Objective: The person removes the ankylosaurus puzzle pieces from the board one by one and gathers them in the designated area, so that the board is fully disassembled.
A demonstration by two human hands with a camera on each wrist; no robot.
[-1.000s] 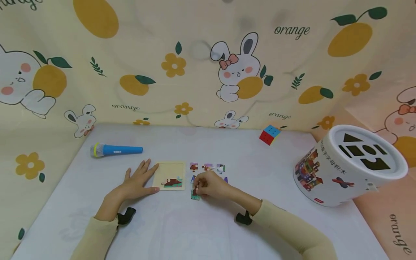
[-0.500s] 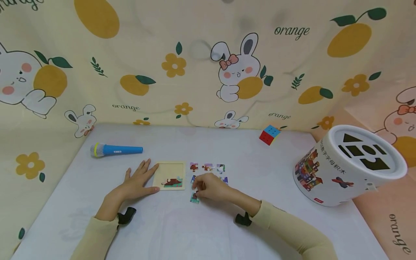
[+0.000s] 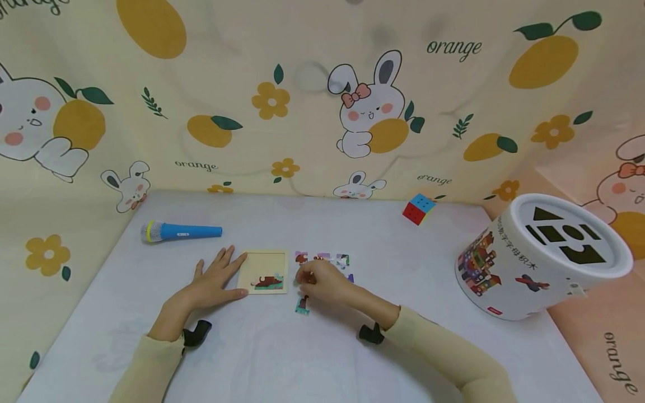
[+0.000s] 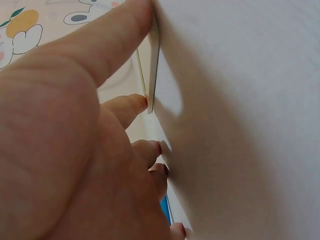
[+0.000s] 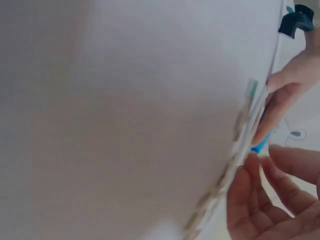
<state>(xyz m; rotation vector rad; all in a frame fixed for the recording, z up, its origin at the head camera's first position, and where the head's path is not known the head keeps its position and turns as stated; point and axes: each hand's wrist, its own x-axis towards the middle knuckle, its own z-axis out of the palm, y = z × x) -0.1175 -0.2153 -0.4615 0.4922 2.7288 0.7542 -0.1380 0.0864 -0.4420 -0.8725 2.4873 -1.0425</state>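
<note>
My left hand [image 3: 214,282] lies spread on the table, its thumb and index fingertip at the left edge of a square wooden puzzle tray [image 3: 259,262]. In the tray's lower right sits a piece with a brown animal on green [image 3: 267,282]. My right hand [image 3: 325,284] hovers over the loose puzzle pieces right of the tray, partly hiding them. In the right wrist view its thumb and fingers [image 5: 240,192] are apart, with nothing seen between them. A brown and green puzzle piece [image 3: 302,305] lies just below these fingertips, apart from the others.
A blue toy microphone [image 3: 188,231] lies behind my left hand. A red and blue cube [image 3: 418,209] stands at the back right. A large white bucket [image 3: 496,274] with a shape-slotted lid stands on the right. A patterned cloth [image 3: 302,140] hangs behind the table [image 3: 267,358].
The brown and green piece has shifted slightly toward me, away from the others. My right hand has then moved a little up from it, toward the other pieces. My left hand stays put.
</note>
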